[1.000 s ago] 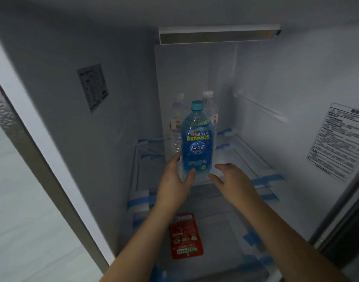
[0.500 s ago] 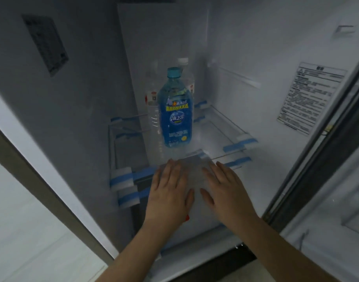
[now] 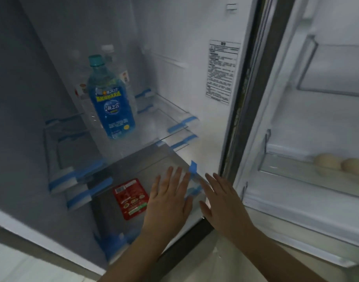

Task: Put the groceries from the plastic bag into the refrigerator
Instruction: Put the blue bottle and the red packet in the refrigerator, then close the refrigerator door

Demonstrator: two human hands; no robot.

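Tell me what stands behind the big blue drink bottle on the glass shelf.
Behind the big blue drink bottle stand two clear water bottles with white caps; the blue bottle hides most of their bodies.

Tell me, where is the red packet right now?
The red packet lies flat on the fridge's lower level, under the glass shelf holding the blue bottle, just left of the left hand.

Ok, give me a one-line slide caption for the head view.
Blue bottle stands on the glass shelf; both open hands hover empty near the red packet.
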